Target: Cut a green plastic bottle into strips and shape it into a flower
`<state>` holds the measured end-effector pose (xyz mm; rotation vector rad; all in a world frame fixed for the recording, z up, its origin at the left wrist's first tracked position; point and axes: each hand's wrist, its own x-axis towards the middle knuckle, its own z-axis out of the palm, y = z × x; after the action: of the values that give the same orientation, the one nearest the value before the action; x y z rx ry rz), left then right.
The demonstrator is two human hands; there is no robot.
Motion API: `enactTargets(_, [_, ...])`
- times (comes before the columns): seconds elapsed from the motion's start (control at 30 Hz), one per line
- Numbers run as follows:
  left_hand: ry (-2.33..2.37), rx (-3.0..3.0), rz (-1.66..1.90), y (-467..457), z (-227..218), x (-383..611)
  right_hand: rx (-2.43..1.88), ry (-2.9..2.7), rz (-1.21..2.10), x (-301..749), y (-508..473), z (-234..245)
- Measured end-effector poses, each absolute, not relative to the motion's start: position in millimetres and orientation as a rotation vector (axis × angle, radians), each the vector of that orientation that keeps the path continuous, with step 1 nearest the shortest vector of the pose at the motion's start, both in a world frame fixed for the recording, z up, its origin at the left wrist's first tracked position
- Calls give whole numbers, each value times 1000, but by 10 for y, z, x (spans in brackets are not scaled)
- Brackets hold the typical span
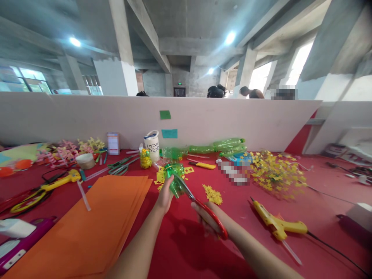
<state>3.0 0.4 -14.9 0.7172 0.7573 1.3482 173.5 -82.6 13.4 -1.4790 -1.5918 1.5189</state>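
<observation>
My left hand (166,197) is closed around a cut piece of green plastic bottle (176,188), held just above the red table. In my right hand (207,219) is a pair of scissors (205,208) with red handles. Their metal blades reach up and left to the green plastic, against its right side; whether they are cutting into it I cannot make out. Behind the bottle piece lie yellow sheets with star shapes (189,170). A small heap of yellow stars (212,194) rests to the right, beyond the scissors.
Orange sheets (95,221) cover the left front. A yellow glue gun (277,224) lies at right, another (62,180) at left. A yellow utility knife (203,165), green bottles (216,146), a white cup (152,144) and a yellow star bunch (274,172) stand or lie farther back, before a white partition (87,116).
</observation>
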Motion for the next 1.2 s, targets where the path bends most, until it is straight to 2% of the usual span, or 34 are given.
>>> enactTargets(0.47, [777, 781, 1345, -25, -151, 73, -1354, -1541, 1597, 1747, -819, 78])
enactTargets(0.9, [811, 789, 1363, -12, -190, 59, -1503, -1511, 1477, 1686, -816, 77])
enactTargets(1.2, [783, 816, 1409, -31, -234, 127, -1407, -1475, 1562, 1689, -829, 104])
